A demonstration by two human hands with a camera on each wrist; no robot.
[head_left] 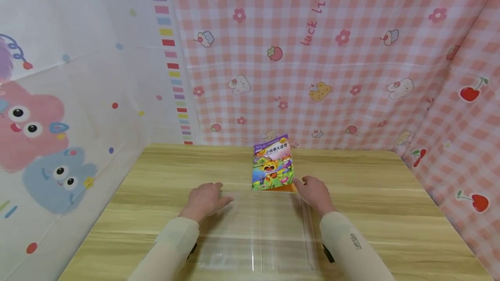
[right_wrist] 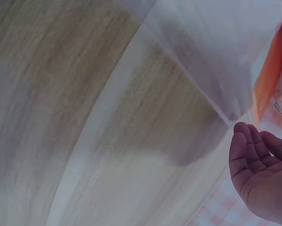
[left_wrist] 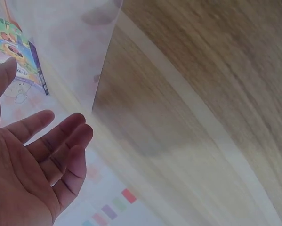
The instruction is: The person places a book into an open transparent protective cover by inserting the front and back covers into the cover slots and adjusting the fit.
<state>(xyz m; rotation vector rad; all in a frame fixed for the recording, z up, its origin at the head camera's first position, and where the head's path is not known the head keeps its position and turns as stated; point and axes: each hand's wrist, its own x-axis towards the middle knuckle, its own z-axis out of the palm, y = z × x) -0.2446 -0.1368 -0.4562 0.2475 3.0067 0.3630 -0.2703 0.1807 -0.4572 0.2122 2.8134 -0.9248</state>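
A colourful children's booklet point(head_left: 272, 162) lies on the wooden table point(head_left: 390, 203), its near end on the far edge of a clear plastic sheet point(head_left: 258, 237). My left hand point(head_left: 205, 200) hovers palm down at the sheet's far left corner, fingers relaxed and straight, holding nothing. In the left wrist view the left hand point(left_wrist: 35, 160) is open beside the clear sheet point(left_wrist: 75, 52) and the booklet point(left_wrist: 13, 52). My right hand point(head_left: 314, 193) sits at the sheet's far right corner, next to the booklet's orange near edge. The right wrist view shows its fingers point(right_wrist: 253, 150) loosely bent just off the sheet point(right_wrist: 216, 56).
Pink checked cloth point(head_left: 332, 55) hangs behind and to the right of the table. A white cartoon-printed curtain point(head_left: 58, 120) closes the left side. Bare wood lies left and right of the sheet.
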